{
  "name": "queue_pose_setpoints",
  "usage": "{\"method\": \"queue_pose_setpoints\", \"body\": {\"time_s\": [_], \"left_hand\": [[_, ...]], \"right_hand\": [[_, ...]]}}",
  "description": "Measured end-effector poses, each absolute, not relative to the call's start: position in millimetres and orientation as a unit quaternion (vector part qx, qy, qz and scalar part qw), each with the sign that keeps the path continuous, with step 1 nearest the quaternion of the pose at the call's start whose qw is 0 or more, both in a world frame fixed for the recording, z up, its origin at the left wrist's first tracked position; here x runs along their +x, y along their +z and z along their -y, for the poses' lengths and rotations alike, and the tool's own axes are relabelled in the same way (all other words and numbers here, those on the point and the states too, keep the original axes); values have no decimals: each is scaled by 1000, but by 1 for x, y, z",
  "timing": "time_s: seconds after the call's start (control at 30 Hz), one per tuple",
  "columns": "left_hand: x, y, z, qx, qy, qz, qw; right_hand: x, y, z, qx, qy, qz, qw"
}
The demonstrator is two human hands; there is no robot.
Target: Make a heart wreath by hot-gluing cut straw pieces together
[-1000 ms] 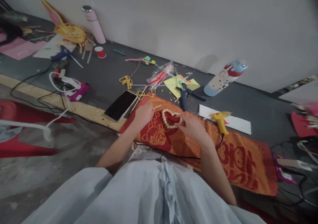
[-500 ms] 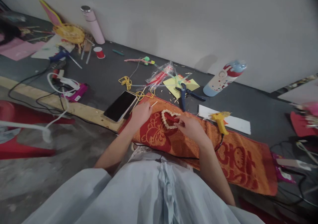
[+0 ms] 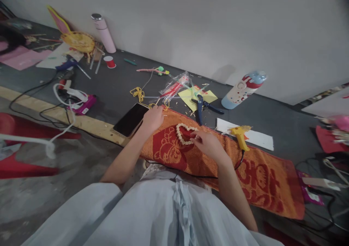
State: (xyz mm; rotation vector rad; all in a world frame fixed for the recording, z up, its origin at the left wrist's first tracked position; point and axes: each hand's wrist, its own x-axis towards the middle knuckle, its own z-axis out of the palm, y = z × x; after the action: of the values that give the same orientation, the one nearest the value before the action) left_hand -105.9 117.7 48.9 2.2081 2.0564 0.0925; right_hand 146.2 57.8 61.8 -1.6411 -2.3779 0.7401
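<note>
A heart-shaped outline of short pale pieces [image 3: 178,133] lies on an orange and red patterned towel [image 3: 174,155]. My right hand [image 3: 208,144] is at the heart's right side, thumb and fingers pinched on its edge and covering part of it. My left hand [image 3: 153,120] is over the towel's upper left corner, beside a dark-screened phone [image 3: 131,119]. Its fingers are curled together, and what they hold is hidden. A tiny pale stick piece [image 3: 165,115] shows beside these fingers. To the right, a yellow glue gun [image 3: 240,137] rests partly on a white strip [image 3: 260,137].
Dark blue cutting pliers [image 3: 200,109] lie by a yellow paper sheet [image 3: 185,96] with scattered bits. Yellow string [image 3: 138,93] and a clear plastic packet [image 3: 176,86] are behind. A bottle [image 3: 242,90] stands right; a black cord [image 3: 188,172] crosses the towel's front.
My left hand has shifted slightly left, toward the phone's edge. The thin pale stick that jutted from its fingers now shows only as a short piece. My right hand stays on the heart.
</note>
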Motion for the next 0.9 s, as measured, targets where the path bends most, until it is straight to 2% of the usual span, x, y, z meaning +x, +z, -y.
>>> {"method": "queue_pose_setpoints", "body": {"time_s": [0.17,0.57,0.9], "left_hand": [[-100,38,-125,776,29,-627,63],[-97,29,-144,772,18,-634,45],[-102,51,-139,778,50,-623,66]], "right_hand": [[147,58,-56,-545,242,798,91],[148,56,-57,-536,274,793,94],[136,55,-60,-527,274,796,114]]}}
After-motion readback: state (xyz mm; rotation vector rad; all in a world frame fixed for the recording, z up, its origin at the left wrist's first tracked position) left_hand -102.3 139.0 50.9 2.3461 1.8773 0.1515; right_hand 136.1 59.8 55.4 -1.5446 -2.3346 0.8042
